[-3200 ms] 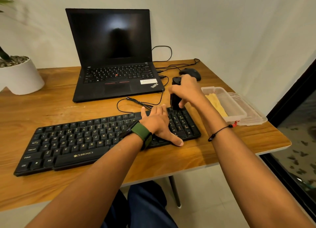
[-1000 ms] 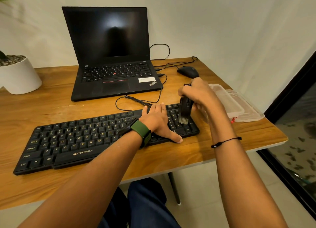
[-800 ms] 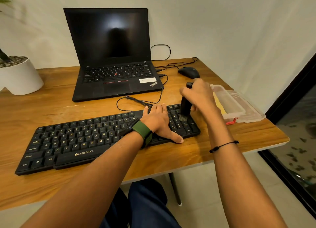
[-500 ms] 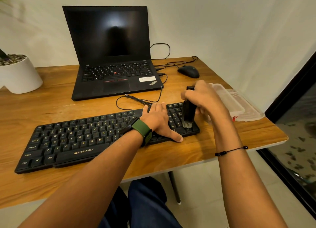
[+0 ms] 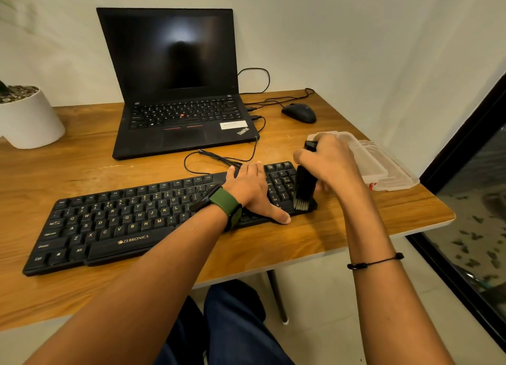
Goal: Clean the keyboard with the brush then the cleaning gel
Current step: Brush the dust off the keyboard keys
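while right hand (image 5: 330, 164) grips brush (image 5: 303, 186), clear container (image 5: 383, 170) behind

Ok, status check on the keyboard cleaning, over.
Right hand grips brush, bristles on keyboard numpad. Left hand flat, steadying keyboard. Nothing blocking.

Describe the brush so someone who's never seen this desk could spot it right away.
Start at the long black keyboard lying at the front of the wooden desk and follow it to its right end. There the right hand grips the brush upright. It is a slim black stick with pale bristles touching the keys, unlike the clear plastic box beside it.
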